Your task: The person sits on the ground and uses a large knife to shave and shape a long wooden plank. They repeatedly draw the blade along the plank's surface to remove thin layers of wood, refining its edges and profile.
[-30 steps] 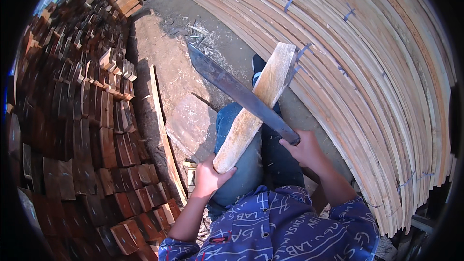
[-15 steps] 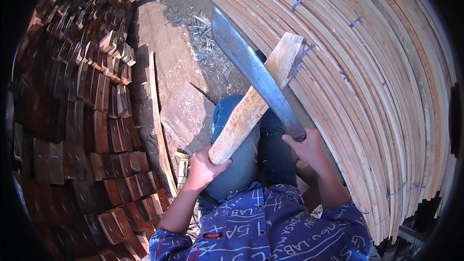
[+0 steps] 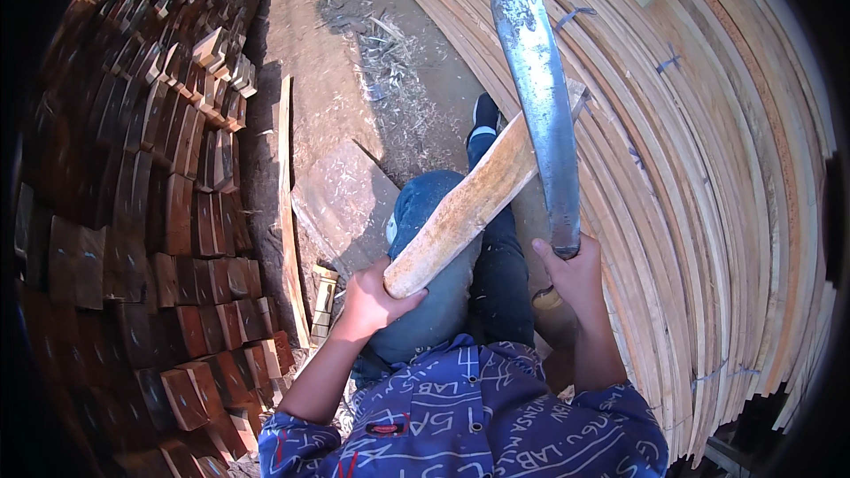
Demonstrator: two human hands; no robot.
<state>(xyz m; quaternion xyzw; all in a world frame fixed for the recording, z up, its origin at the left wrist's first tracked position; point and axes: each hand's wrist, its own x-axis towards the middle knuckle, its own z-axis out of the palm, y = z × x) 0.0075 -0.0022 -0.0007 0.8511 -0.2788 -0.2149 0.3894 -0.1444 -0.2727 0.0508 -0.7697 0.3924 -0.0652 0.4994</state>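
Note:
My left hand point(image 3: 379, 292) is closed round the near, rounded end of a rough piece of wood point(image 3: 474, 196). The wood slants up to the right above my knee point(image 3: 423, 204). In my right hand point(image 3: 571, 270) I grip the dark handle of a machete point(image 3: 544, 111). Its broad steel blade points away from me and crosses in front of the wood's far end, hiding part of it. Whether blade and wood touch, I cannot tell.
Stacked dark wooden blocks point(image 3: 190, 248) rise along the left. Long pale wooden strips point(image 3: 655, 186), tied in bundles, fill the right. On the dirt ground lie a flat slab point(image 3: 343, 199), a narrow wooden strip point(image 3: 288, 204) and scattered shavings point(image 3: 387, 57).
The machete has swung from pointing up-left to nearly straight ahead, its tip now farther right. The wood has tilted lower at its far end. Both hands keep their hold.

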